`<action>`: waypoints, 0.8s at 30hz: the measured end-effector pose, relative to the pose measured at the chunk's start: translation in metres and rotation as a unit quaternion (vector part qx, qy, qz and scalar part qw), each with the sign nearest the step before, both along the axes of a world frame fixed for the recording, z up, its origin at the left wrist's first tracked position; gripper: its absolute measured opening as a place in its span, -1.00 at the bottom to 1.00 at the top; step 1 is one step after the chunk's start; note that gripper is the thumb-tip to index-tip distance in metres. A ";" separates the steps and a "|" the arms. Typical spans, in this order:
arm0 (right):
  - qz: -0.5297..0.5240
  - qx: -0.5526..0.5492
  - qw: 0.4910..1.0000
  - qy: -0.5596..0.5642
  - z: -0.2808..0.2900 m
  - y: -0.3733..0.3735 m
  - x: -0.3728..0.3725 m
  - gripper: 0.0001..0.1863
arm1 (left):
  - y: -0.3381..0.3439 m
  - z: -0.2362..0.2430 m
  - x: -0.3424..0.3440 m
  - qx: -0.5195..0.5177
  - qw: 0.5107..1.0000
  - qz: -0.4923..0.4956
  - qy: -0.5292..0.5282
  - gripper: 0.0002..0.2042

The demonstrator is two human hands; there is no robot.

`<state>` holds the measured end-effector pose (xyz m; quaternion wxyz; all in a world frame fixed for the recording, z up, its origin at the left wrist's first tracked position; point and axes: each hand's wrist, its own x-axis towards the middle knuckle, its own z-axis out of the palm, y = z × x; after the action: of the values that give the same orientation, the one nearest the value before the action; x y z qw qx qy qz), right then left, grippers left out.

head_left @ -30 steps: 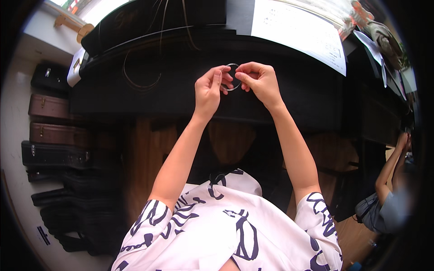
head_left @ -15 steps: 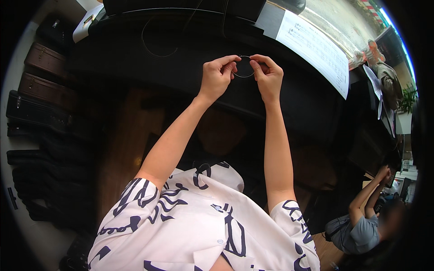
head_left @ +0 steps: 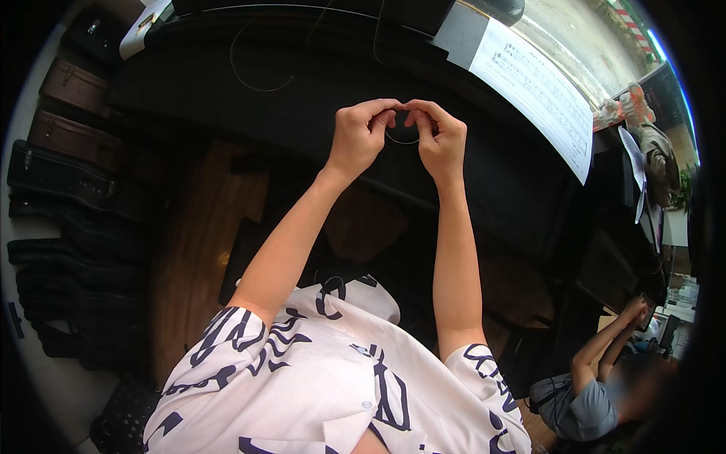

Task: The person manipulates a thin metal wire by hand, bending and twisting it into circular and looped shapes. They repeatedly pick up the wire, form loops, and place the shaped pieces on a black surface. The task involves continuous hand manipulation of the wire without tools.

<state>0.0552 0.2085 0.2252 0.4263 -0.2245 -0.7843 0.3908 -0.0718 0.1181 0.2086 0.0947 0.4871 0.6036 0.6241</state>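
Between my hands hangs a thin coiled wire (head_left: 402, 142), a small silvery loop whose lower arc shows below the fingers. My left hand (head_left: 361, 135) pinches it from the left, thumb against fingertips. From the right, my right hand (head_left: 439, 136) pinches it too, and the fingertips of both hands meet at the top of the loop. The upper part of the loop is hidden by the fingers. Beyond my hands, a loose curved wire (head_left: 236, 69) lies on the black surface (head_left: 181, 91).
Printed sheet music (head_left: 533, 87) lies at the far right. Dark and brown instrument cases (head_left: 76, 136) are stacked along the left. Another person (head_left: 578, 401) sits at the lower right with hands raised. A white item (head_left: 144, 34) rests at the far left.
My hands have come closer together until their fingertips meet, covering the top of the wire loop. They now sit slightly lower in view, and the view has shifted a little.
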 end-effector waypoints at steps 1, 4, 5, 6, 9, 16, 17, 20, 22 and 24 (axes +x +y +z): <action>0.003 -0.007 1.000 0.004 -0.001 0.000 0.000 -0.83 | -0.001 0.002 0.001 -0.001 1.000 0.002 -0.003 -0.82; 0.015 -0.016 1.000 -0.013 0.004 -0.001 -0.001 -0.88 | -0.004 0.010 0.002 0.007 1.000 0.019 0.013 -0.85; 0.016 -0.018 1.000 -0.011 0.002 -0.002 -0.001 -0.88 | -0.005 0.011 0.002 0.012 0.999 0.027 0.023 -0.85; 0.018 -0.018 1.000 -0.009 0.000 -0.002 -0.002 -0.89 | -0.005 0.013 0.002 0.017 0.998 0.032 0.043 -0.86; 0.023 -0.008 1.000 -0.005 0.000 -0.001 -0.003 -0.90 | -0.007 0.012 0.002 0.028 0.994 0.042 0.097 -0.88; 0.032 -0.002 0.999 -0.042 0.002 -0.001 -0.001 -0.91 | -0.008 0.003 0.001 0.046 0.981 0.056 0.179 -0.90; 0.029 -0.002 0.999 -0.046 0.003 -0.002 -0.001 -0.91 | -0.008 0.002 0.001 0.051 0.978 0.059 0.192 -0.90; 0.014 -0.001 0.998 -0.057 0.006 -0.003 0.000 -0.90 | -0.007 0.006 0.004 0.047 0.975 0.055 0.211 -0.88; 0.007 -0.004 0.998 -0.061 0.006 -0.004 0.001 -0.90 | -0.007 0.007 0.005 0.056 0.970 0.060 0.230 -0.87; 0.015 -0.015 0.999 -0.048 0.005 -0.004 0.002 -0.89 | -0.007 0.007 0.005 0.070 0.963 0.066 0.252 -0.86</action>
<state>0.0569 0.2045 0.2304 0.3788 -0.2376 -0.8015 0.3972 -0.0670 0.1108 0.2158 -0.1359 0.5934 0.5931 0.5269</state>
